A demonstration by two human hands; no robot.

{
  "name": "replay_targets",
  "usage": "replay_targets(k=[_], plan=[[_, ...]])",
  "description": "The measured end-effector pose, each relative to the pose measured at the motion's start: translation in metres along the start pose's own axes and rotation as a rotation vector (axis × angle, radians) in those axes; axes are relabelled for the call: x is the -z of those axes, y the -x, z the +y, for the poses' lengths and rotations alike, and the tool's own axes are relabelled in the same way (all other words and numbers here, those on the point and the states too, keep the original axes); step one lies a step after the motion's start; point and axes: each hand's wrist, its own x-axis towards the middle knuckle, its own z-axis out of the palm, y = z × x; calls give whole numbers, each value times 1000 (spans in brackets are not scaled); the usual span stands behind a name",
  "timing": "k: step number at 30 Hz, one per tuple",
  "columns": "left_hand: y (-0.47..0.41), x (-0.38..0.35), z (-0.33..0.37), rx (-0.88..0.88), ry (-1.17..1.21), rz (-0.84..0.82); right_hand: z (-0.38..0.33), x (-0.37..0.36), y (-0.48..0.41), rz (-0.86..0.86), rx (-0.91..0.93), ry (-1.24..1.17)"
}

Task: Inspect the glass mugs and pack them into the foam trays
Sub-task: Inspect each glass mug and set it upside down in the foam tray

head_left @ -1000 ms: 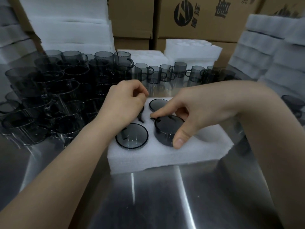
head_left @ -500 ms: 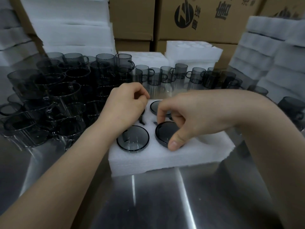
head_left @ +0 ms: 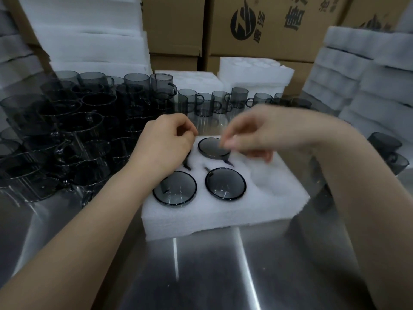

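Note:
A white foam tray (head_left: 223, 213) lies on the steel table in front of me. Three grey glass mugs sit upside down in its holes: front left (head_left: 174, 191), front middle (head_left: 225, 183) and back middle (head_left: 212, 147). My left hand (head_left: 165, 144) rests on the tray's back left corner with its fingers curled; it hides that hole, and only a dark handle shows below it. My right hand (head_left: 250, 133) hovers blurred above the back middle mug, fingers loosely bent, holding nothing. The tray's right-hand holes (head_left: 268, 175) are bare.
Several loose grey mugs (head_left: 67, 135) crowd the table to the left, and a row (head_left: 214, 104) stands behind the tray. More mugs (head_left: 388, 153) sit at the right edge. Foam tray stacks (head_left: 368, 86) and cardboard boxes (head_left: 279, 25) ring the back.
My right hand pushed the front middle mug down into its hole, let go, and rose up and back. My left hand stayed in place.

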Motion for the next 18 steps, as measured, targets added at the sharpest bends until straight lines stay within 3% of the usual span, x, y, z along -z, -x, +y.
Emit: replay_targets(k=[3,4,6,9,18], plan=[[0,0,-1,7,15,-6,49,29,-14,620,-297,149],[0,0,0,5,15,-9,67,39,-17,718,-419,235],[0,0,-1,4,12,-14,99,53,-22,706,-621,301],[-1,-1,-1,4,10,-12,130,61,-28,598,-779,245],[-1,-1,-3,-4,0,-22,158,77,-32,558,-867,261]])
